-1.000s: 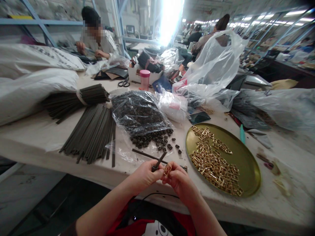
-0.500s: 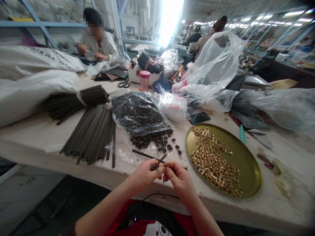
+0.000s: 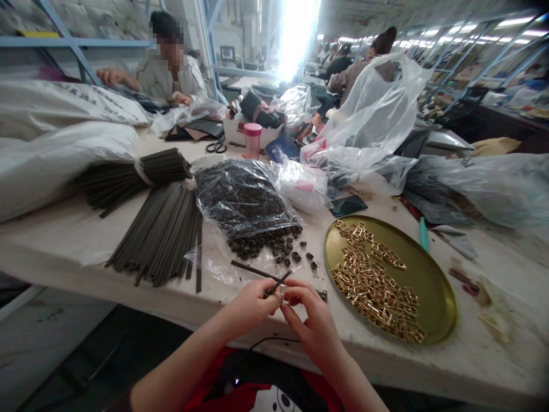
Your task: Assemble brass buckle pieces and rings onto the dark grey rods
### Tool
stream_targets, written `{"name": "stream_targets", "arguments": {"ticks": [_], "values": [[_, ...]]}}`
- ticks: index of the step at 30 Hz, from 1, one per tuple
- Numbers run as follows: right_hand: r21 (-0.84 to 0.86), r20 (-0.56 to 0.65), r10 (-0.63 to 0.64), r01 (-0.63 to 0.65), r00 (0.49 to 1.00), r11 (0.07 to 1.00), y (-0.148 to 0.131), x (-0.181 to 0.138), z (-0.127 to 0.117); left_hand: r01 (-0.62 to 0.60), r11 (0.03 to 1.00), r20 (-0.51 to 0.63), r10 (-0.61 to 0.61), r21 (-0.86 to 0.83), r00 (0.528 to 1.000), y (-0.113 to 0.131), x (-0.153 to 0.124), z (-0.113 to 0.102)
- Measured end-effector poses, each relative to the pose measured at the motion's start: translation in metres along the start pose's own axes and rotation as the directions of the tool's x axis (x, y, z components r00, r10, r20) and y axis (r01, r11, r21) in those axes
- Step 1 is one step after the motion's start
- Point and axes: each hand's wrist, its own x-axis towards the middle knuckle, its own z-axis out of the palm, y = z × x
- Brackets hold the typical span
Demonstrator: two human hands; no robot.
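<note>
My left hand (image 3: 252, 302) is closed on a narrow dark strap (image 3: 282, 280), whose end sticks up to the right past the thumb. My right hand (image 3: 312, 313) meets it, thumb and forefinger pinched at a small gold buckle (image 3: 282, 297) that is mostly hidden by fingers. Just beyond both hands lies another dark strap (image 3: 249, 267), its right part behind my fingers. Small black loops (image 3: 295, 257) are scattered in front of a clear plastic bag (image 3: 240, 194) full of them. To the right, a round gold tray (image 3: 441, 297) bears many rectangular gold buckles (image 3: 373, 292).
Loose dark straps (image 3: 158, 234) and a tied bundle (image 3: 163, 167) lie left. Behind stand a pink-lidded jar (image 3: 253, 140), scissors (image 3: 217, 146) and a large clear bag (image 3: 364, 114). A teal-handled tool (image 3: 424, 233) is beside the tray. A co-worker (image 3: 171, 74) sits across at far left.
My right fingers have closed in towards my left thumb, covering most of the buckle that showed between them. The co-worker's one hand has moved out to the left.
</note>
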Motion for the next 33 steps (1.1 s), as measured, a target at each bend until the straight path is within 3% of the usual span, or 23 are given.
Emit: {"name": "stream_targets", "arguments": {"ticks": [8,16,25,33], "values": [[-0.153,0.091,-0.140,0.153,0.986,0.976,0.002,-0.003,-0.004,-0.009,1.000,0.119,0.011,-0.010,0.993,-0.005,-0.002,-0.006],[-0.344,0.166,-0.232,0.277,0.958,0.897,0.000,-0.007,-0.006,-0.030,0.990,0.091,0.017,0.139,0.996,-0.012,-0.005,-0.004],[-0.423,0.238,-0.206,0.292,0.949,0.858,-0.002,-0.010,-0.006,0.000,1.000,0.131,-0.002,0.013,0.991,-0.007,-0.008,-0.001],[-0.532,0.315,-0.213,0.358,0.925,0.767,-0.004,-0.013,-0.007,0.016,0.997,0.139,-0.027,0.081,0.990,-0.004,-0.011,-0.002]]}}
